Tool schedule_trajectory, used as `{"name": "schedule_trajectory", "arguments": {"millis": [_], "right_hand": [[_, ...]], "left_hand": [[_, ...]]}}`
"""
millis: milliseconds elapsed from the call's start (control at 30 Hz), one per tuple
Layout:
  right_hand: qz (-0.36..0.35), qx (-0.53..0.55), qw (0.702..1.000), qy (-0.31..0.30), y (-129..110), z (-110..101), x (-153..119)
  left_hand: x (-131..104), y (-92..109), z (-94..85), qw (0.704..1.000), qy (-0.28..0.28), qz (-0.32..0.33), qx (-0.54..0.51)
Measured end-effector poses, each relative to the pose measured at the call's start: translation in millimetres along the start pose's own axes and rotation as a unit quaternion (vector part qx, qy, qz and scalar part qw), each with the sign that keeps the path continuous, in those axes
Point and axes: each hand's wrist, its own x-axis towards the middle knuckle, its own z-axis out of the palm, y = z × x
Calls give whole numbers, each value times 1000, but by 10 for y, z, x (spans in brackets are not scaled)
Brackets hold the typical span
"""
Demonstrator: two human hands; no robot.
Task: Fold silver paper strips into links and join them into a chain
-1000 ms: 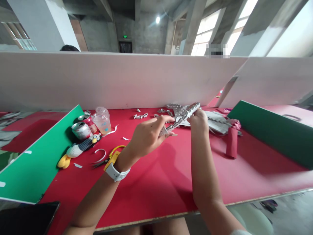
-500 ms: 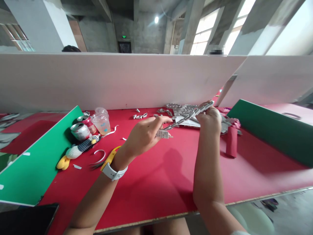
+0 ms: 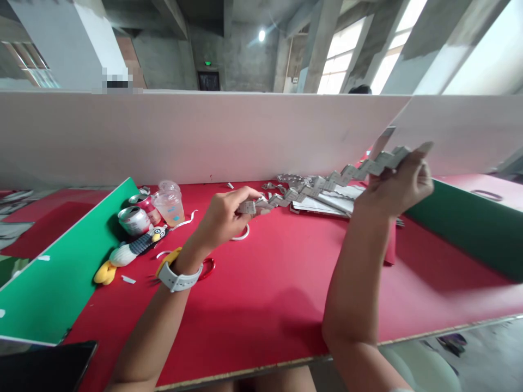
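A zigzag chain of folded paper (image 3: 315,187), grey-white with print on it, stretches slantwise between my hands above the table. My left hand (image 3: 226,215) pinches its lower left end between thumb and fingers. Higher up on the right, my right hand (image 3: 402,182) is closed on the other end, thumb pointing up. Behind the chain lie a pile of folded silvery paper (image 3: 288,178) and a stack of white sheets (image 3: 327,202). Scissors with a red handle loop (image 3: 207,269) lie partly hidden beneath my left wrist.
On the left stand two drink cans (image 3: 135,220), a plastic cup (image 3: 169,204) and a plush bird toy (image 3: 137,245) by a green board (image 3: 81,261). A red cylinder (image 3: 391,245) is half hidden behind my right forearm. A white partition (image 3: 204,136) closes off the back.
My right hand has moved right and up, and my left hand slightly left. The paper chain has been drawn out longer and turned, so its zigzag side shows.
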Motion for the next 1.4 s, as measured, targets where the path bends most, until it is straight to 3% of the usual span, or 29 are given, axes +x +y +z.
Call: {"name": "schedule_trajectory", "arguments": {"millis": [67, 133, 167, 233, 367, 433, 533, 600, 700, 900, 1067, 1133, 1300, 1400], "right_hand": [[-96, -64, 993, -27, -132, 2, -68], [-111, -114, 985, -74, -236, 11, -138], [-98, -128, 980, -117, -280, 25, -182], [-50, -134, 964, -224, -357, 77, -301], [28, -143, 911, -387, -483, 227, -629], [54, -146, 876, -457, -534, 288, -788], [88, -139, 826, -539, -586, 344, -963], [103, -137, 811, -560, -602, 364, -1031], [111, -129, 813, -557, -599, 381, -1082], [101, -118, 845, -512, -638, 398, -1176], [114, -48, 856, -502, -651, 358, -1155], [139, 2, 832, -536, -580, 346, -1117], [207, 101, 714, -662, -348, 381, -1170], [242, 137, 700, -658, -310, 401, -1246]], "left_hand": [[-2, -114, -120, 993, -96, -67, -26], [-11, -228, -231, 972, -194, -134, -20], [-14, -270, -273, 965, -209, -160, -7], [-12, -290, -318, 970, -159, -186, 8], [21, -67, -234, 983, 28, -164, -73], [38, 79, -138, 980, 52, -152, -116], [47, 201, -13, 979, 38, -139, -145], [43, 215, 24, 979, 37, -132, -150], [38, 198, 14, 979, 46, -125, -152], [52, 256, -80, 974, 37, -123, -188], [18, 359, -174, 943, 10, -144, -301], [-12, 354, -177, 921, -11, -152, -359], [-50, 246, 6, 876, -49, -151, -456], [-23, 176, 114, 865, -67, -161, -471]]}}
